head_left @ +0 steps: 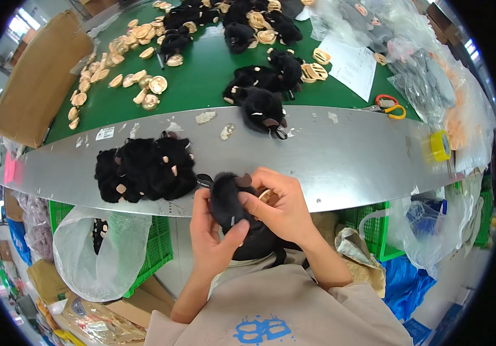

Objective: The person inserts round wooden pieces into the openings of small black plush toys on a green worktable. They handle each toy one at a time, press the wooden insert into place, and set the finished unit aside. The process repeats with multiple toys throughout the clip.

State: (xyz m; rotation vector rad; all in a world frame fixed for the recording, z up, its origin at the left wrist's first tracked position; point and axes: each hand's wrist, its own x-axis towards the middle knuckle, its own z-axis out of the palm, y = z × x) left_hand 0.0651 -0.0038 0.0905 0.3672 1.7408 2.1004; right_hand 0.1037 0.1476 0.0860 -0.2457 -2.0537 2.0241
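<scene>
A small black plush toy with a brown ear is held between my two hands, just in front of the metal table edge. My left hand is closed round its left and lower side, thumb pressed on the fur. With thumb and fingers, my right hand grips the toy's upper right side near the ear. A beige plastic piece shows inside my right hand, partly covered by the fingers. More black plush hangs below over my lap. Left of my hands lies a pile of black plush toys.
Beyond the metal strip, a green surface carries several loose beige plastic pieces, plush toys, and a paper sheet. Scissors and yellow tape lie right. A cardboard box stands left; green crates sit below.
</scene>
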